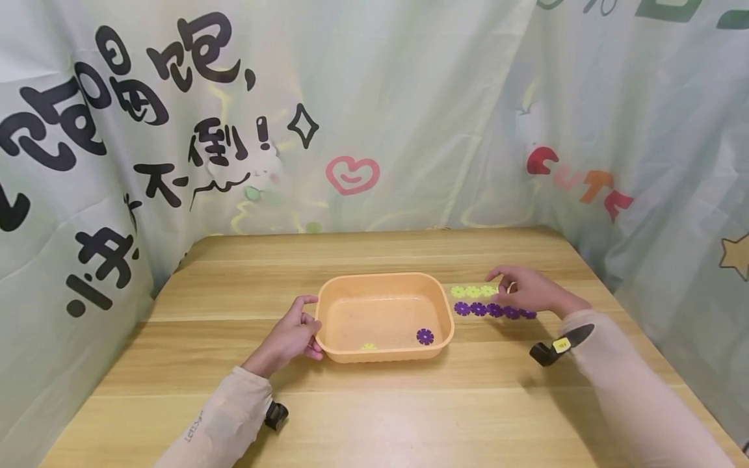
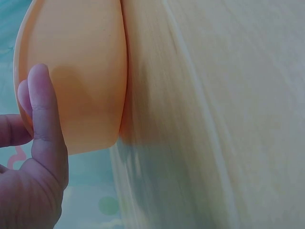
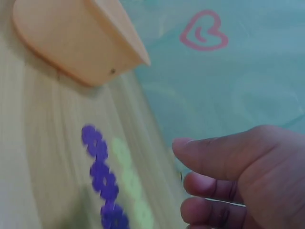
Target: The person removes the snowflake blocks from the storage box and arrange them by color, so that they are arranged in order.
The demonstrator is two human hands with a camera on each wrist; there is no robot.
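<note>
An orange plastic basin (image 1: 380, 356) stands on the wooden table, with a purple snowflake-shaped disc (image 1: 425, 337) and a partly hidden yellow one (image 1: 368, 347) inside. At its left end, my left hand (image 1: 290, 335) grips the rim; the left wrist view shows a finger (image 2: 45, 105) along the outer wall. Right of the basin lie a row of yellow snowflake discs (image 1: 473, 292) and, nearer me, a row of several purple ones (image 1: 478, 309). Over the right part of these rows is my right hand (image 1: 529, 290), fingers loosely bent, with nothing seen between thumb and fingers in the right wrist view.
The wooden table (image 1: 363, 416) reaches back to a pale printed curtain (image 1: 409, 117), which also hangs along the left and right sides. Black wrist straps with small cameras sit on both sleeves.
</note>
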